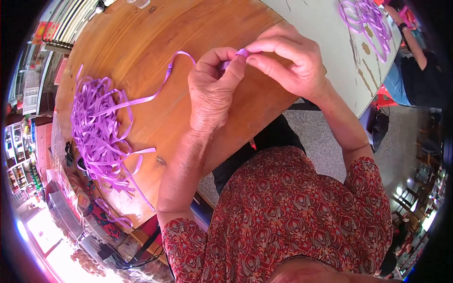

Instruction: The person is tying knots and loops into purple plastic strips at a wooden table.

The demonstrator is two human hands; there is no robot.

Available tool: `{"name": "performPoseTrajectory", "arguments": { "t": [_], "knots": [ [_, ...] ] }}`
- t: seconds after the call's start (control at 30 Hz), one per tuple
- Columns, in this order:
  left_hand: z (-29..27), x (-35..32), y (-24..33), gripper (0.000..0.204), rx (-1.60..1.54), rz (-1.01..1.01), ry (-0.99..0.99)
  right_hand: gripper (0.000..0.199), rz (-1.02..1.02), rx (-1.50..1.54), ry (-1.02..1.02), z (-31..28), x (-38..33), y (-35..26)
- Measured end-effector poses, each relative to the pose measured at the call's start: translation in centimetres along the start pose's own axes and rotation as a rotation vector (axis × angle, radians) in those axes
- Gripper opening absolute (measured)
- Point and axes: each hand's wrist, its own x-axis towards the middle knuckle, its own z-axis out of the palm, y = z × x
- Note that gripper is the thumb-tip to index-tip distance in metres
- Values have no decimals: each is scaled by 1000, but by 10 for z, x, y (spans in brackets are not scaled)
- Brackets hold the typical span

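Note:
A narrow purple ribbon [159, 92] runs across the wooden table from a tangled heap of purple ribbon [99, 134] up to my hands. My left hand [212, 85] is closed, with a loop of the ribbon pinched between thumb and forefinger. Close against it, my right hand [292, 61] pinches the same ribbon loop with thumb and forefinger at its right side. A small knot or gathered spot shows in the ribbon left of my left hand. The inside of my left palm is hidden.
The wooden table [141, 37] meets a white table [325, 33] at the right, where more purple ribbon [365, 23] lies at the far end. Another person [417, 70] sits beside that table. Shelves and bagged goods stand along the left.

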Motion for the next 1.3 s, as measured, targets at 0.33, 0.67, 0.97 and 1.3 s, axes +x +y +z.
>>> {"name": "performPoseTrajectory", "arguments": {
  "t": [0.33, 0.67, 0.97, 1.3],
  "knots": [
    [3, -2, 3, 9, -49, 53, -42, 7, 416, 358, 9, 10, -9, -4],
    [3, -2, 2, 9, 48, 77, -27, 6, 379, 359, 4, 8, -6, -6],
    [3, -3, 3, 8, -71, 97, -63, 7, 803, 663, -37, 10, -6, -6],
    [-6, 1, -4, 9, -339, 23, -215, 9, 726, 788, -24, 14, -7, -15]
  ]
}}
